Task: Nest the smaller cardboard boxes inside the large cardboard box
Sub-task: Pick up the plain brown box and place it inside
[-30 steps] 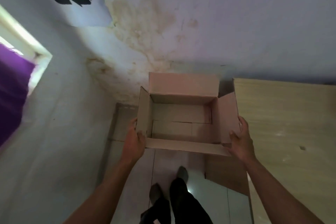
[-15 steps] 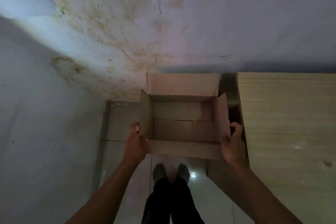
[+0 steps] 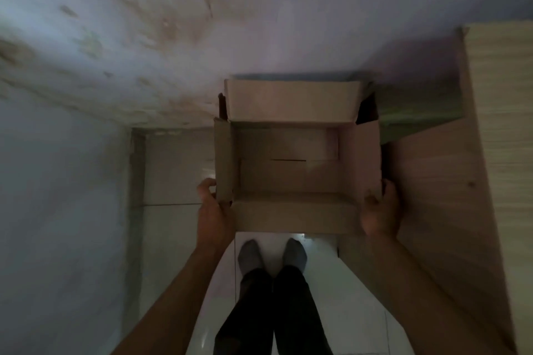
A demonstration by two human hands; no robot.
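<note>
An open brown cardboard box (image 3: 291, 170) is low in front of me over the tiled floor, its four flaps spread outward and nothing inside it. My left hand (image 3: 213, 212) grips its near left corner, with the fingers curled around the left flap. My right hand (image 3: 380, 213) holds the near right corner, thumb on the flap. Whether the box rests on the floor or hangs just above it is unclear. No smaller boxes are in view.
A light wooden cabinet (image 3: 490, 170) stands close on the right of the box. A stained white wall (image 3: 202, 37) runs behind it and another wall is on the left. My socked feet (image 3: 271, 256) stand on the glossy tiles just behind the box.
The box has gone down toward the floor and slightly nearer the wall corner, with both hands still on its near corners. My view has tilted downward, so my feet show fully.
</note>
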